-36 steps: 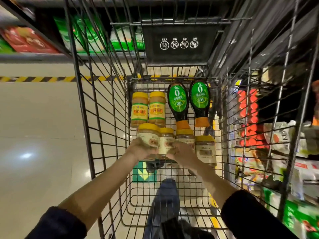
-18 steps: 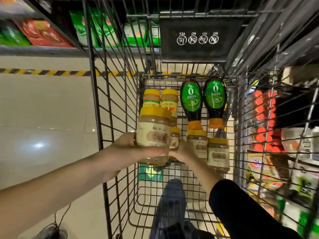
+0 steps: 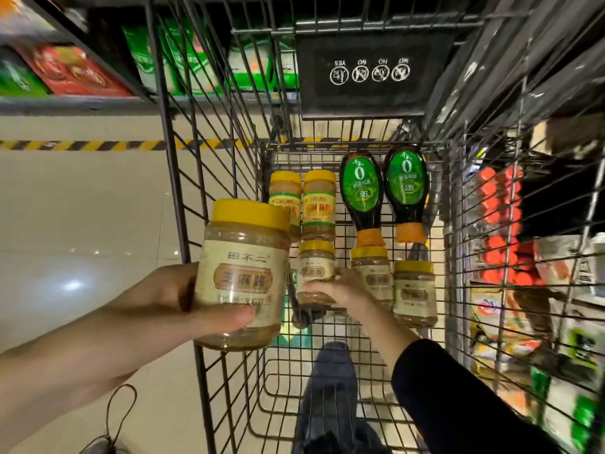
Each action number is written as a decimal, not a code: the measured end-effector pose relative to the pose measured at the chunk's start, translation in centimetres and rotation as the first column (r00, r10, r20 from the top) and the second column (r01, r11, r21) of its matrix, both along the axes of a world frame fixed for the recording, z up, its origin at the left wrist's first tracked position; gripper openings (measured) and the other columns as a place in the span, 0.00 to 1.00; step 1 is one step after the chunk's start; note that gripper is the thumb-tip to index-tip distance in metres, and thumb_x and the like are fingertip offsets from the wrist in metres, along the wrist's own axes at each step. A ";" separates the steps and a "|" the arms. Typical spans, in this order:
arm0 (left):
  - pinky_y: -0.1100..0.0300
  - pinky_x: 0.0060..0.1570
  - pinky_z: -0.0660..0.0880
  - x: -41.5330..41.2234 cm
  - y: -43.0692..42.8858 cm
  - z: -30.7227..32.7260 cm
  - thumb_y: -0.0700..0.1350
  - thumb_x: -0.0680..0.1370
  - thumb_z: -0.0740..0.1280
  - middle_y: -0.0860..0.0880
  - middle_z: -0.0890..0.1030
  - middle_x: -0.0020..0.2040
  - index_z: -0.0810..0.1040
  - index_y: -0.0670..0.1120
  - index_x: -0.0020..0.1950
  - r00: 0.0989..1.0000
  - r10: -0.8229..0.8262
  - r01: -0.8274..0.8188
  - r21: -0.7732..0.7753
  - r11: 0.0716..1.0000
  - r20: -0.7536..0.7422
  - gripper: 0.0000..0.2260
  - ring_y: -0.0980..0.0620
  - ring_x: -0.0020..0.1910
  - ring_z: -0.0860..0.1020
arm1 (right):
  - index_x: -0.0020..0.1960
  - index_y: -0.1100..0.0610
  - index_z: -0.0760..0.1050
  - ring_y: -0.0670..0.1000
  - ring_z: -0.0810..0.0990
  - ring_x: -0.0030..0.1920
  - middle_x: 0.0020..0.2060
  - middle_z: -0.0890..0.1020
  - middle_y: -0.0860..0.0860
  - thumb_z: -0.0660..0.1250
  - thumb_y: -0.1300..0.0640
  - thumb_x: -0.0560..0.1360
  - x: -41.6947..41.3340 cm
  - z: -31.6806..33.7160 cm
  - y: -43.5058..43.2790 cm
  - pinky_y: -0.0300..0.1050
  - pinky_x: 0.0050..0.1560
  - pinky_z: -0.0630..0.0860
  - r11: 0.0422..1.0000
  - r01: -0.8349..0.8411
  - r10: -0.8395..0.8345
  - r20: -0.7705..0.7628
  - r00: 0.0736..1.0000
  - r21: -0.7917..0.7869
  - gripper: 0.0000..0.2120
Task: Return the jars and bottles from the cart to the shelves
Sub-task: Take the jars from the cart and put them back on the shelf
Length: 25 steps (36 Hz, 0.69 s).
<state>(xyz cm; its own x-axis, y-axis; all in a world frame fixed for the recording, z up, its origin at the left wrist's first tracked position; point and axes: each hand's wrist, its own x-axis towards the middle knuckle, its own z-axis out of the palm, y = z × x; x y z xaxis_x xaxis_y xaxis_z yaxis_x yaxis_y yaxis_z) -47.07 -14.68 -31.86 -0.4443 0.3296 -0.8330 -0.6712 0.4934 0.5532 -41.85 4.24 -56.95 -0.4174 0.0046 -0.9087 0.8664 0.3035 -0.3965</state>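
My left hand (image 3: 183, 306) grips a yellow-lidded jar of tan paste (image 3: 244, 273), lifted above the wire cart's (image 3: 183, 204) left wall. My right hand (image 3: 340, 291) is down in the cart, fingers curled round a second like jar (image 3: 316, 271). Two more of these jars (image 3: 414, 293) lie to its right. Behind them lie two jars with green-banded labels (image 3: 318, 204) and two dark bottles with green labels (image 3: 406, 191), orange caps toward me.
Shelves with red and green packets (image 3: 72, 73) run along the upper left above a pale tiled floor with a yellow-black stripe (image 3: 82, 145). Packed shelves (image 3: 537, 290) stand close on the cart's right. My leg shows beneath the cart's mesh floor.
My left hand has lifted its jar up out of the row and toward me, over the cart's left side. My right hand has stayed low on the second jar.
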 end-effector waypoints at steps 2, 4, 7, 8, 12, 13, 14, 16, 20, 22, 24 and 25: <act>0.58 0.54 0.73 0.0 -0.1 0.2 0.56 0.54 0.74 0.53 0.85 0.51 0.81 0.61 0.51 1.000 0.000 0.000 0.000 1.000 -0.007 0.25 0.56 0.52 0.82 | 0.57 0.55 0.75 0.50 0.82 0.49 0.51 0.82 0.51 0.79 0.48 0.59 0.1 0.5 0.2 0.44 0.51 0.80 0.998 0.042 -0.043 -0.002 0.999 -0.043 0.29; 0.58 0.53 0.72 0.1 -0.3 0.4 0.56 0.53 0.74 0.53 0.85 0.50 0.82 0.61 0.50 1.000 0.003 -0.003 -0.008 1.000 -0.022 0.25 0.56 0.51 0.83 | 0.51 0.51 0.76 0.51 0.83 0.49 0.52 0.83 0.53 0.80 0.49 0.57 0.0 1.2 0.5 0.48 0.52 0.80 0.992 0.090 -0.090 0.008 0.996 -0.090 0.25; 0.58 0.53 0.72 0.2 -0.3 1.0 0.57 0.54 0.75 0.53 0.85 0.50 0.82 0.63 0.49 0.999 -0.016 0.016 0.000 1.000 -0.035 0.23 0.56 0.50 0.83 | 0.48 0.50 0.74 0.52 0.82 0.51 0.50 0.83 0.53 0.79 0.55 0.62 -0.2 3.3 1.2 0.48 0.52 0.79 0.972 0.142 -0.144 0.003 0.990 -0.189 0.19; 0.59 0.52 0.73 0.2 -0.2 1.4 0.57 0.54 0.75 0.53 0.85 0.50 0.82 0.63 0.48 0.999 -0.026 0.026 0.009 1.000 -0.037 0.22 0.57 0.50 0.83 | 0.52 0.52 0.74 0.52 0.82 0.52 0.52 0.83 0.54 0.78 0.57 0.63 -0.5 4.2 1.5 0.48 0.53 0.79 0.964 0.159 -0.163 0.001 0.987 -0.212 0.20; 0.70 0.41 0.76 0.6 0.2 3.0 0.61 0.51 0.77 0.53 0.86 0.47 0.82 0.64 0.47 0.996 -0.019 0.023 0.044 0.999 -0.085 0.25 0.59 0.46 0.83 | 0.61 0.60 0.74 0.53 0.82 0.51 0.55 0.82 0.57 0.75 0.62 0.67 -1.1 8.5 2.8 0.47 0.54 0.79 0.952 0.154 -0.181 -0.080 0.980 -0.263 0.24; 0.71 0.39 0.76 0.9 0.3 3.5 0.63 0.48 0.78 0.53 0.86 0.45 0.82 0.63 0.46 0.994 -0.014 0.019 0.053 0.998 -0.111 0.27 0.60 0.43 0.84 | 0.61 0.59 0.74 0.50 0.83 0.49 0.54 0.82 0.55 0.75 0.61 0.67 -1.1 9.9 3.2 0.42 0.50 0.79 0.952 0.161 -0.190 -0.090 0.978 -0.260 0.24; 0.70 0.40 0.76 1.1 0.4 4.0 0.65 0.45 0.78 0.53 0.86 0.45 0.82 0.63 0.46 0.991 -0.015 0.022 0.055 0.998 -0.135 0.30 0.60 0.42 0.84 | 0.61 0.58 0.73 0.45 0.83 0.45 0.50 0.83 0.52 0.75 0.61 0.67 -1.1 11.2 3.6 0.37 0.43 0.77 0.948 0.171 -0.205 -0.102 0.973 -0.270 0.24; 0.64 0.46 0.73 1.6 0.6 5.0 0.66 0.44 0.78 0.54 0.86 0.47 0.82 0.63 0.46 0.985 -0.019 0.032 0.070 0.997 -0.171 0.31 0.58 0.46 0.83 | 0.59 0.57 0.73 0.38 0.81 0.35 0.43 0.82 0.47 0.75 0.62 0.68 -0.9 13.8 4.6 0.29 0.32 0.74 0.926 0.200 -0.256 -0.143 0.956 -0.319 0.22; 0.61 0.49 0.74 3.3 1.1 7.0 0.63 0.49 0.79 0.53 0.86 0.47 0.83 0.62 0.46 0.976 0.017 0.007 0.109 0.994 -0.216 0.27 0.55 0.49 0.83 | 0.56 0.57 0.75 0.43 0.83 0.42 0.45 0.83 0.49 0.75 0.66 0.66 0.6 18.9 6.6 0.30 0.40 0.77 0.928 0.199 -0.287 -0.265 0.920 -0.316 0.21; 0.65 0.46 0.78 4.6 1.4 7.9 0.62 0.50 0.79 0.52 0.86 0.47 0.84 0.58 0.46 0.972 0.038 -0.008 0.126 0.992 -0.232 0.26 0.55 0.49 0.83 | 0.53 0.56 0.78 0.43 0.84 0.43 0.45 0.85 0.49 0.76 0.66 0.64 2.2 21.3 7.7 0.41 0.49 0.80 0.937 0.187 -0.290 -0.356 0.889 -0.295 0.19; 0.65 0.46 0.78 6.1 1.8 8.9 0.62 0.50 0.80 0.52 0.86 0.48 0.83 0.52 0.49 0.966 0.035 0.000 0.134 0.991 -0.256 0.31 0.55 0.50 0.83 | 0.51 0.52 0.78 0.41 0.84 0.42 0.45 0.86 0.48 0.75 0.66 0.65 4.3 24.0 8.7 0.42 0.44 0.81 0.922 0.207 -0.334 -0.404 0.852 -0.327 0.18; 0.64 0.47 0.77 7.0 2.1 9.4 0.62 0.49 0.80 0.52 0.86 0.48 0.82 0.51 0.50 0.962 0.028 0.012 0.147 0.989 -0.271 0.33 0.55 0.50 0.83 | 0.54 0.53 0.77 0.42 0.84 0.42 0.45 0.85 0.49 0.75 0.66 0.64 5.5 25.1 9.1 0.40 0.39 0.81 0.914 0.217 -0.356 -0.422 0.834 -0.342 0.21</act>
